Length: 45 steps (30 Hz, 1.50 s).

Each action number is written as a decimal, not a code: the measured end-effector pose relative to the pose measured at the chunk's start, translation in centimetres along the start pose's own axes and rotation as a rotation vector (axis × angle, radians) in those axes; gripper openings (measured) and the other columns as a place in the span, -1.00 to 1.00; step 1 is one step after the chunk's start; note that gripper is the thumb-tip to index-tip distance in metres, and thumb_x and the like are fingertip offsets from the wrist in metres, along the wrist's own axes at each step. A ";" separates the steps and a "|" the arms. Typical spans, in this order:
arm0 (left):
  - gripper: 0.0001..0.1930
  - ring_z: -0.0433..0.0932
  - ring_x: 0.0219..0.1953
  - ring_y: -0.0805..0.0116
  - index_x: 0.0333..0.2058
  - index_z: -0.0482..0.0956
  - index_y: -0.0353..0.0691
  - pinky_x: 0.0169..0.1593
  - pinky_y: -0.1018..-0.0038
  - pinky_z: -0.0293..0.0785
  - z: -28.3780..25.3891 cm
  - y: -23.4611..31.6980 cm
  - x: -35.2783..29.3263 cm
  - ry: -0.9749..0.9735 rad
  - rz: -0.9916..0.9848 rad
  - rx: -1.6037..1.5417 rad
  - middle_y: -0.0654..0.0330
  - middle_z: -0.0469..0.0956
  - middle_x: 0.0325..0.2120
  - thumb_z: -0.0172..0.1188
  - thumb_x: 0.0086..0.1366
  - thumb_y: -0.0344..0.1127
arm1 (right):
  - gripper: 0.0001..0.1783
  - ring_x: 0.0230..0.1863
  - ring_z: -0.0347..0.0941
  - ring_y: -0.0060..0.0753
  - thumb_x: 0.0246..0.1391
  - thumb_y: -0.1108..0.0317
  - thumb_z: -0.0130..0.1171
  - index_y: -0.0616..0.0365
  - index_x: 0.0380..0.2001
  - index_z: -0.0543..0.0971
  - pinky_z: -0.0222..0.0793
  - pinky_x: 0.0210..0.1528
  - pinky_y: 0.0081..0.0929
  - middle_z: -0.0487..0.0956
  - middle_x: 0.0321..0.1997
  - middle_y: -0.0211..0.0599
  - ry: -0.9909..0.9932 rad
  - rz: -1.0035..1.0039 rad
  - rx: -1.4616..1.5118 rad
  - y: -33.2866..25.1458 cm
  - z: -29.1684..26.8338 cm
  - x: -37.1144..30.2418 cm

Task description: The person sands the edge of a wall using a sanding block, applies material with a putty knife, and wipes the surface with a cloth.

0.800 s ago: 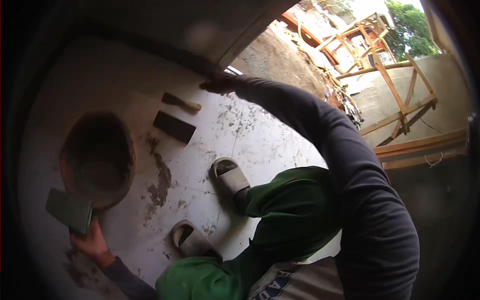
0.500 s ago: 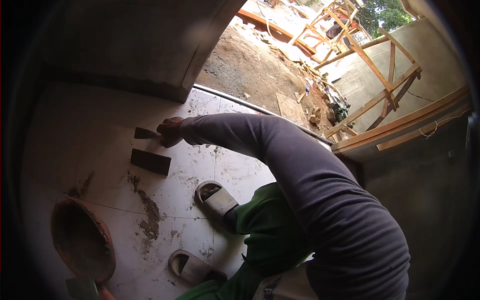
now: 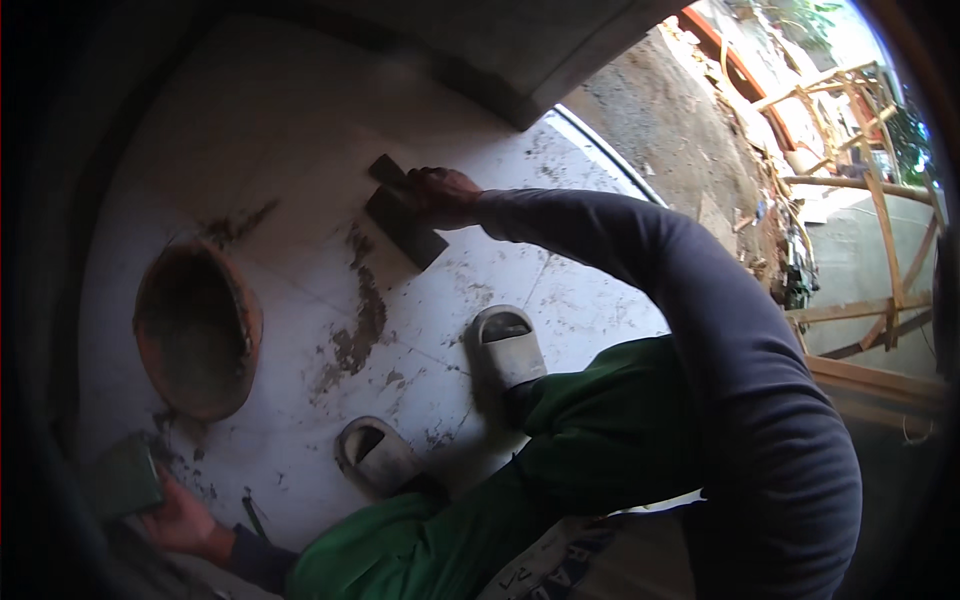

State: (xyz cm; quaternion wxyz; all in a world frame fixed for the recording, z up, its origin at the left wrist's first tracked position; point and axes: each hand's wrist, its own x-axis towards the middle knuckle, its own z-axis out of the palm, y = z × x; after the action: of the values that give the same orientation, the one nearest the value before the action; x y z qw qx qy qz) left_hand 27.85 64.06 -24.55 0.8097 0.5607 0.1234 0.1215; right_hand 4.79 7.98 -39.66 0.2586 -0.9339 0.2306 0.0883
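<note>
Scraper [image 3: 388,170], short and dark in the blade, is in the right hand [image 3: 447,197], whose fingers are curled round the handle and hide it, so that the blade alone sticks out toward the upper left. A dark rectangular plate [image 3: 410,235] lies just beside it on the pale floor [image 3: 310,240], its upper side partly covered from view by the hand and the tool; whether the blade touches it cannot be told. At the lower left, the left hand [image 3: 185,515] grips a greenish slab [image 3: 128,478] by its near edge, though most of the fingers are too dim or hidden to make out. Between the two hands stands a reddish-brown tub [image 3: 252,320], its mouth open and its inside dark, with the slab near its lower end. A long crust of brown dirt [image 3: 368,305] runs down the floor between the plate and the tub, and smaller specks spread around it. Two grey sandals, the right one [image 3: 512,355] below the plate and the left one [image 3: 380,455] nearer the green trousers [image 3: 620,420], take up the floor close to the person. Beyond the right hand, a wall [image 3: 450,40] ends at a corner, and a pale threshold [image 3: 600,150] borders bare ground [image 3: 660,100]; farther right is a wooden frame [image 3: 882,240].
</note>
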 end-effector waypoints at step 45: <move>-0.50 0.42 0.42 -0.01 0.41 0.38 -0.34 0.50 -0.02 0.29 4.9 7.1 -6.1 -0.589 -0.249 0.391 -0.06 0.44 0.38 0.01 0.59 -0.29 | -0.33 0.58 0.28 0.11 0.46 0.04 0.10 0.33 0.41 0.46 0.15 0.64 -0.06 0.41 0.53 0.15 0.642 -0.336 -0.245 14.3 1.6 14.3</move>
State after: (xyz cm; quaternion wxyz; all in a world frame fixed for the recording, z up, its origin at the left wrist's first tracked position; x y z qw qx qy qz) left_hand 23.36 60.19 -15.81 0.6967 0.6963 -0.0266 -0.1705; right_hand 10.48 -7.54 -51.39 0.0705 -0.9629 0.1311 -0.2253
